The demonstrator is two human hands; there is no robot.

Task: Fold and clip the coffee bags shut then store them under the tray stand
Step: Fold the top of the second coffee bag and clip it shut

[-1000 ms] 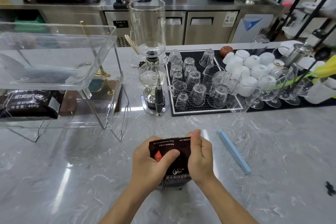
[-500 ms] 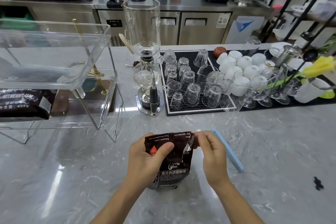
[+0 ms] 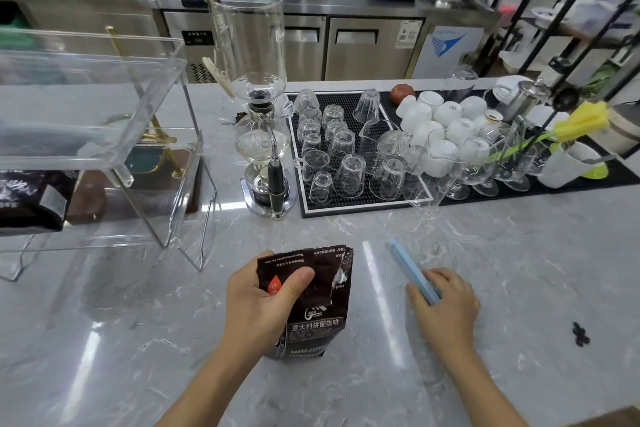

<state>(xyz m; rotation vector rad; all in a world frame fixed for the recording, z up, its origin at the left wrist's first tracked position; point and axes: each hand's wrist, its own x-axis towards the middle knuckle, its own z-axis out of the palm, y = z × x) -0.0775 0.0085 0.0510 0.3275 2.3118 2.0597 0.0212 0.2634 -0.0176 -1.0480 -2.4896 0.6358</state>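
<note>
so we're at the clip-grabbing step. the left hand point(image 3: 263, 302) grips the dark brown coffee bag point(image 3: 311, 302) standing upright on the marble surface point(image 3: 138, 340), thumb pressed across the front near the top, fingers wrapped round behind, pinning the folded-over top down. the fold looks kinda loose on the right side, with a bit of silvery lining poking out.

the right hand point(image 3: 446, 305) is off the bag and down on the near end of the blue bag clip point(image 3: 412, 270), which lies flat on the surface just right of the bag. fingers are bent over it and touching, but can't tell if it's actually pinched yet or just being reached for.

my guess for the next move: pick the clip up, get it open, and slide it across the folded top while the left hand keeps the fold flat. tricky bit is probably opening it one-handed without the fold springing back.

another coffee bag point(image 3: 31, 199) is already lying under the clear acrylic tray stand point(image 3: 104, 104) at the far left, so that's where this one goes after.
</note>
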